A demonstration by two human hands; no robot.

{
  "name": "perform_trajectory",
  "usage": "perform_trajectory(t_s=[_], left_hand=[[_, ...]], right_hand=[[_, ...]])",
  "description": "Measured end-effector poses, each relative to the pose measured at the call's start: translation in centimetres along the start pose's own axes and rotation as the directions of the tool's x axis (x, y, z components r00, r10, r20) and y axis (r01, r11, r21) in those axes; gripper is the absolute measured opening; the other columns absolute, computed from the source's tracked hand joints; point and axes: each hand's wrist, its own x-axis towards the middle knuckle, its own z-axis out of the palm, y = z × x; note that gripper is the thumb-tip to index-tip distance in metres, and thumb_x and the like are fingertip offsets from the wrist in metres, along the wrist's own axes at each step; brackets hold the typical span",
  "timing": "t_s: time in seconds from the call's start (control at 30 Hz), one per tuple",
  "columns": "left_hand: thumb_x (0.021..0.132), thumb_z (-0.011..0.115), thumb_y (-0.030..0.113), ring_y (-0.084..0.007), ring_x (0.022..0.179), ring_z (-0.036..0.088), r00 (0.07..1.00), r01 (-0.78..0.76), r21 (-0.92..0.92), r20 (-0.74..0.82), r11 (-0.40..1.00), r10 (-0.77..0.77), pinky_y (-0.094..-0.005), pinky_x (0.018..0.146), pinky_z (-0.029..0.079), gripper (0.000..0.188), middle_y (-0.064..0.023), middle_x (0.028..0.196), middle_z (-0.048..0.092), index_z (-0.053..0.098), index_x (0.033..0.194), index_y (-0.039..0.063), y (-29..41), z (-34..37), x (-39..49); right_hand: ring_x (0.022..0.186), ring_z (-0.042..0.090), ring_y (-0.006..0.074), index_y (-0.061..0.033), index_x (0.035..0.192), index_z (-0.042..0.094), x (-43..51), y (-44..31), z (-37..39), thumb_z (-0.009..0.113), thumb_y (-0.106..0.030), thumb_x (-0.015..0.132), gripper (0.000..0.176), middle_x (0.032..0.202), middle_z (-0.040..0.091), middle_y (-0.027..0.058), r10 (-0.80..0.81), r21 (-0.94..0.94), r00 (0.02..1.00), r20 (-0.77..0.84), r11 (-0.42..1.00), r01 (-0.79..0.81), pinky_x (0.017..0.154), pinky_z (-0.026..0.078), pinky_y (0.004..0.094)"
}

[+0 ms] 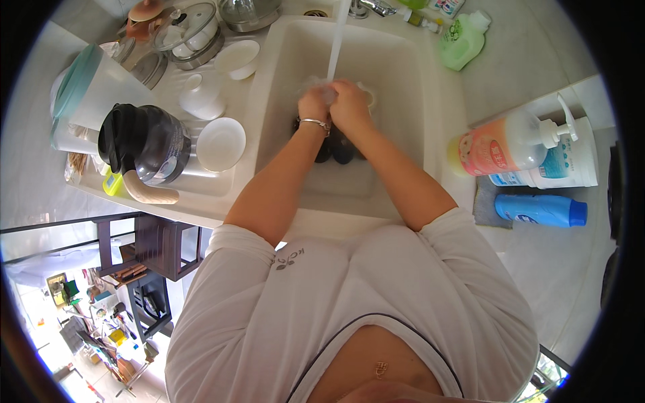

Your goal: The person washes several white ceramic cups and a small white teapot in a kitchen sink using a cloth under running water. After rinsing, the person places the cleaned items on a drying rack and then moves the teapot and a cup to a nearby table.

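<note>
My left hand (313,103), with a silver bangle at the wrist, is close against my right hand (351,105) inside the cream sink (415,116). Between the curled fingers of both shows a small translucent object (329,94), blurred by splashing; its kind is unclear. A white stream of water (338,40) falls onto the hands. Below my wrists, dark rounded things (343,152) lie in the basin, partly hidden by the forearms. A pale rounded rim (371,98) shows just beyond my right hand.
Left on the drainboard stand a black-lidded glass jug (161,143) with a wooden handle, white bowls (221,144), a white ceramic pot (201,98) and a glass-lidded pot (189,38). To the right are a pump bottle (504,143), a blue bottle (534,209) and a green bottle (461,43).
</note>
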Motion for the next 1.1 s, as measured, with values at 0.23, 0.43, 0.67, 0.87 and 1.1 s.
perform_trajectory(t_s=[0.23, 0.43, 0.67, 0.87, 1.1], left_hand=[[0.082, 0.053, 0.034, -0.0245, 0.064, 0.054, 0.936, 0.333, -0.463, 0.060, 0.821, -0.346, -0.0381, 0.055, 0.044, 0.033, -0.0093, 0.073, 0.057, 0.055, 0.085, 0.001, 1.1, -1.8, 0.5], [0.085, 0.054, 0.038, -0.0177, 0.062, 0.049, 0.829, 0.494, -0.516, 0.523, 0.700, -0.199, -0.0285, 0.049, 0.036, 0.031, -0.0075, 0.076, 0.054, 0.050, 0.085, 0.007, 4.0, -2.3, -0.6], [0.089, 0.049, 0.034, -0.0187, 0.065, 0.054, 0.862, 0.474, -0.403, 0.392, 0.782, -0.320, -0.0316, 0.052, 0.041, 0.026, -0.0065, 0.077, 0.058, 0.051, 0.094, 0.009, 3.2, 0.0, -1.8], [0.086, 0.051, 0.035, -0.0229, 0.064, 0.057, 0.917, -0.399, 0.520, 0.241, 0.755, 0.319, -0.0360, 0.057, 0.047, 0.033, -0.0070, 0.075, 0.059, 0.054, 0.101, 0.005, 0.0, -1.4, 1.3], [0.086, 0.048, 0.044, -0.0220, 0.059, 0.056, 0.957, 0.291, -0.351, 0.082, 0.890, -0.280, -0.0331, 0.052, 0.046, 0.044, -0.0095, 0.074, 0.058, 0.056, 0.084, 0.001, 2.9, -1.2, -0.6]], right_hand=[[0.088, 0.052, 0.0308, 0.0006, 0.089, 0.060, -4.3, -2.5, 1.9, 0.050, 0.005, 0.072, 0.021, 0.094, 0.050, 0.0163, -0.113, 0.170, 0.992, -0.059, 0.978, 0.121, 0.073, 0.044, 0.0346], [0.086, 0.056, 0.0288, -0.0024, 0.091, 0.062, -1.2, 0.5, -2.4, 0.052, 0.000, 0.075, 0.020, 0.093, 0.057, 0.0127, 0.030, 0.160, 0.974, -0.225, 0.987, 0.007, 0.074, 0.045, 0.0346], [0.080, 0.058, 0.0254, -0.0062, 0.091, 0.065, -0.9, 1.3, -2.4, 0.059, -0.009, 0.076, 0.016, 0.095, 0.057, 0.0118, 0.064, 0.203, 0.983, -0.169, 0.979, -0.029, 0.070, 0.046, 0.0326], [0.077, 0.054, 0.0267, -0.0020, 0.098, 0.062, -3.2, -0.9, -0.4, 0.052, -0.002, 0.080, 0.020, 0.084, 0.051, 0.0108, -0.128, -0.039, 0.986, -0.105, 0.991, 0.124, 0.069, 0.044, 0.0340], [0.080, 0.053, 0.0311, 0.0001, 0.097, 0.059, -4.8, -1.8, 0.2, 0.052, 0.000, 0.079, 0.020, 0.089, 0.050, 0.0140, -0.154, 0.150, 0.988, -0.019, 0.976, 0.155, 0.066, 0.045, 0.0369]])
